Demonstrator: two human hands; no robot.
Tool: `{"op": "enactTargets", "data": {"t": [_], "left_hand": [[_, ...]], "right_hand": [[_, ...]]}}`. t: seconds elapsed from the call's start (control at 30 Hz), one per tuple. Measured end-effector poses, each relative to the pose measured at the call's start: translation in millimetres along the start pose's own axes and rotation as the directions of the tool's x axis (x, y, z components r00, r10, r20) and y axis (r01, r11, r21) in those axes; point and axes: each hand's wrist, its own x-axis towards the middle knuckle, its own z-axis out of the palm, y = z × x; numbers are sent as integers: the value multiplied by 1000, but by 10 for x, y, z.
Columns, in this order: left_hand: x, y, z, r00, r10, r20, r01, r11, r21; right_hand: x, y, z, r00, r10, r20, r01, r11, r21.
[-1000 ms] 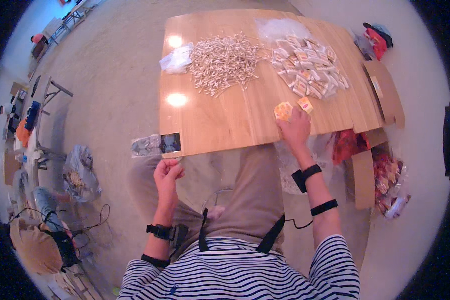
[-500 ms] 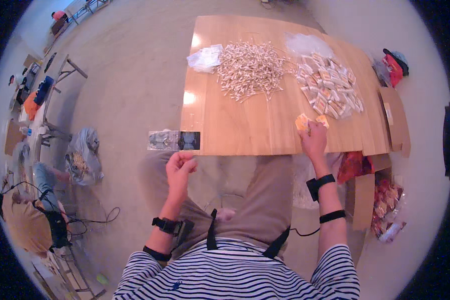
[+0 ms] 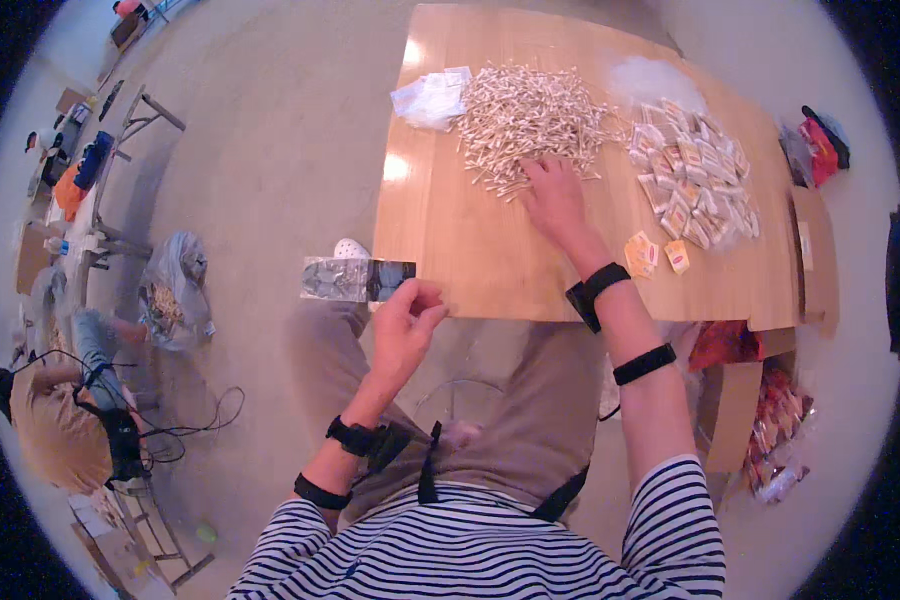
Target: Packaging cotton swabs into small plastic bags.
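A heap of cotton swabs point(image 3: 525, 110) covers the far middle of the wooden table point(image 3: 490, 270). My right hand point(image 3: 558, 200) reaches to the near edge of this heap, its fingers apart and bent down among the swabs. At the table's near left edge is my left hand point(image 3: 405, 325), loosely curled with a gap between thumb and forefinger and nothing visible in it. Just beyond it a flat clear-and-dark packet point(image 3: 340, 279) sticks out over the table edge. Small yellow-orange cards point(image 3: 641, 255) lie on the table beside my right forearm.
Several small filled packets point(image 3: 695, 170) are piled at the right of the table. Clear plastic bags point(image 3: 430, 98) lie left of the swabs. Cardboard boxes point(image 3: 735, 415) stand below the right edge. At the left another person point(image 3: 65, 425) sits near a grey plastic bag point(image 3: 178, 290).
My right hand has let go of the yellow-orange cards and moved left and away to the swabs. My left hand has moved right, to the table edge. The view has shifted slightly.
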Motion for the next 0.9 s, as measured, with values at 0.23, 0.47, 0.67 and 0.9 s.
{"op": "enactTargets", "data": {"t": [0.23,0.47,0.67,0.9], "left_hand": [[714,4,26,901,421,106,-430,831,354],[1672,161,423,792,516,327,-606,598,524],[1689,32,441,813,458,360,-578,560,593],[1112,-67,208,829,416,375,-555,525,645]], "right_hand": [[-104,-82,48,999,17,41,-17,1000,2],[-280,-95,94,1000,-11,27,10,999,49],[-276,-121,-64,999,33,-4,-32,991,132],[-203,-57,30,991,134,-19,-133,989,60]]}}
